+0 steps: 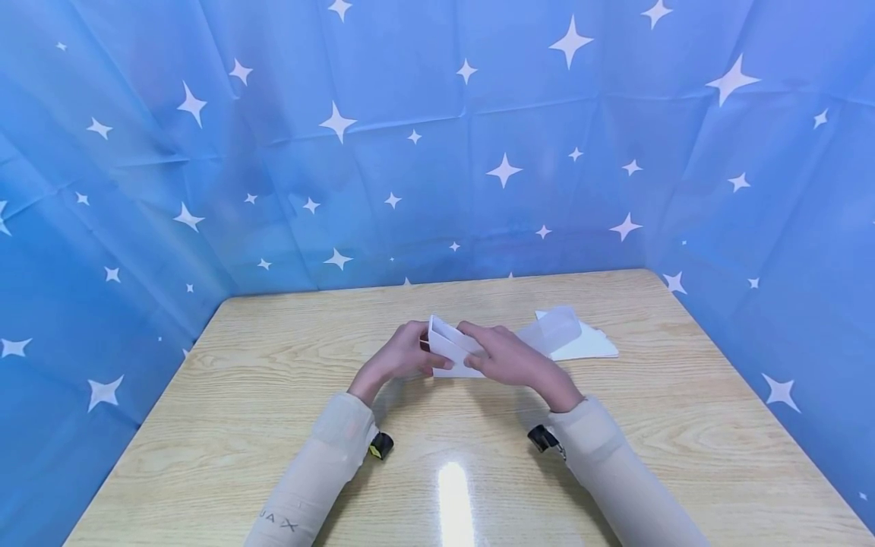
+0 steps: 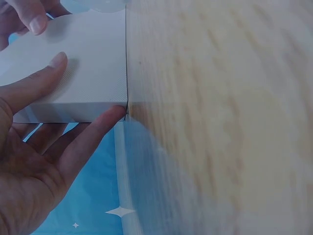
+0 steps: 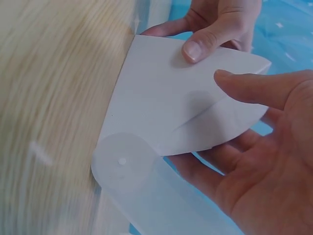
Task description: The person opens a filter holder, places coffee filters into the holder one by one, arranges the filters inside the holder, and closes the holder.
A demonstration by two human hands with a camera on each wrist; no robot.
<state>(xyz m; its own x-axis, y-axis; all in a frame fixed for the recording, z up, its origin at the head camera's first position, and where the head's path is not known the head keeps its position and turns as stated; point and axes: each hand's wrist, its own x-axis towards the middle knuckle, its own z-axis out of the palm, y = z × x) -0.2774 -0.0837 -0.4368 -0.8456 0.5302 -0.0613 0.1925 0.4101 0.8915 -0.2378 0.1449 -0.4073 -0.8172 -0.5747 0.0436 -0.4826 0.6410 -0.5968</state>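
A white box [image 1: 449, 346], its top edge tilted, sits between the two hands toward the far side of the table [image 1: 273, 410]; the left hand [image 1: 405, 351] and right hand [image 1: 507, 355] each pinch it in a grip of thumb on the broad face and fingers behind. Just to the right, a translucent strip [image 1: 560, 327] overlaps a white sheet [image 1: 593, 346], with star-printed blue cloth [image 1: 410, 175] beyond.

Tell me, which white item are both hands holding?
The boxy white piece between the left hand and right hand; the flat white piece lies on the table, farther right, held by neither.
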